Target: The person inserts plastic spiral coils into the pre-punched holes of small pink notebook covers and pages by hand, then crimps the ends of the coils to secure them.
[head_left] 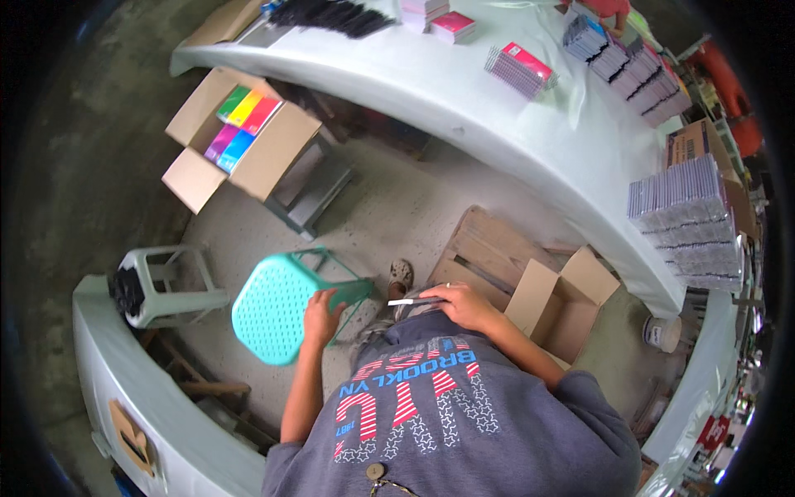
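Is gripping thin tool (407,302) with right hand (465,305); is holding left hand (321,321) loosely uncurled, with stool seat (269,311) left of fingers (324,296).

Long white table (472,112): a black bundle (327,15), stacks of red-covered books (453,27), rows of notebooks (627,76), and tall wrapped stacks (683,199) near its right end.
Grey stand (319,186): an open cardboard carton (284,153).
White stool (166,305): something black (127,291), hard to make out.
Nearer white table (178,439): a flat brown piece (124,424).
Floor (389,199): turquoise stool (273,308), white stool, grey stand, wooden board (493,238), white bucket (662,333).
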The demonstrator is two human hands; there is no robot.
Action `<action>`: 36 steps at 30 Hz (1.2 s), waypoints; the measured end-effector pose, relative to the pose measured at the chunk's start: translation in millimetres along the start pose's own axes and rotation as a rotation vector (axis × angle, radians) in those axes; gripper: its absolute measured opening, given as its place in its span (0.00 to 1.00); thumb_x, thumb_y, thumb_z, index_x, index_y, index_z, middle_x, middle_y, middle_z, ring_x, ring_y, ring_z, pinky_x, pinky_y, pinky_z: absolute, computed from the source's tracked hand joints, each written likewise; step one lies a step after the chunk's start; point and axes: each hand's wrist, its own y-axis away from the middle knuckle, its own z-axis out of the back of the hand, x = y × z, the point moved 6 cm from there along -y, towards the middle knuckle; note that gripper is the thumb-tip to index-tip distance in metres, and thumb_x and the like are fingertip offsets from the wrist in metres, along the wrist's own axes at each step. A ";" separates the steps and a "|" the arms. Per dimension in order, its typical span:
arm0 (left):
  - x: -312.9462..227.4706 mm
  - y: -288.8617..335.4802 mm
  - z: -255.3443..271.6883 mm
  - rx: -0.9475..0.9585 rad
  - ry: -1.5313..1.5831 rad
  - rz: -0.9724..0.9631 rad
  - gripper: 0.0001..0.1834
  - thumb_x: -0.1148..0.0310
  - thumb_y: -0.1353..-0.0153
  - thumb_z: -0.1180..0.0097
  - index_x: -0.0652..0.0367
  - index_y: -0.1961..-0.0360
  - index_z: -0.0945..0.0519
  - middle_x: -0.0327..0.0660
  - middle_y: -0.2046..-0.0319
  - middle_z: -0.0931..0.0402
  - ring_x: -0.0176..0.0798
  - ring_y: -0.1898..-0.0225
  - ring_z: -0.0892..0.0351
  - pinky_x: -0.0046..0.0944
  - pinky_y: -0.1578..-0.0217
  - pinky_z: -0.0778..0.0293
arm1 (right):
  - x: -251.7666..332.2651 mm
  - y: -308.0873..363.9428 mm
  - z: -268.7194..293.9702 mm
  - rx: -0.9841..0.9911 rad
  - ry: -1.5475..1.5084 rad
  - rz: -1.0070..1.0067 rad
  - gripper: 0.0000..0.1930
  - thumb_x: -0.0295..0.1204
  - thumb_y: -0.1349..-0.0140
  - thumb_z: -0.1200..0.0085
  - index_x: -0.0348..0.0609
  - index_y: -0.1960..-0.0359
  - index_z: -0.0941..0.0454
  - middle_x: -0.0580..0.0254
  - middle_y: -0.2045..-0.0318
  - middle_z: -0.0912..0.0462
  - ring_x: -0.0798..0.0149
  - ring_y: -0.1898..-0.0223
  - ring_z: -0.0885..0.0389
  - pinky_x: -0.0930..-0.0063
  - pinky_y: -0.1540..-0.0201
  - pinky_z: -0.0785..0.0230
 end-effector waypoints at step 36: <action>48.0 -723.8 -59.7 0.791 -0.282 -0.037 0.31 0.45 0.43 0.54 0.50 0.42 0.31 0.47 0.38 0.41 0.47 0.35 0.46 0.58 0.38 0.58 | -178.8 -302.2 281.0 -0.661 0.190 -0.544 0.20 0.49 0.47 0.44 0.55 0.55 0.20 0.72 0.38 0.35 0.57 0.34 0.45 0.54 0.38 0.54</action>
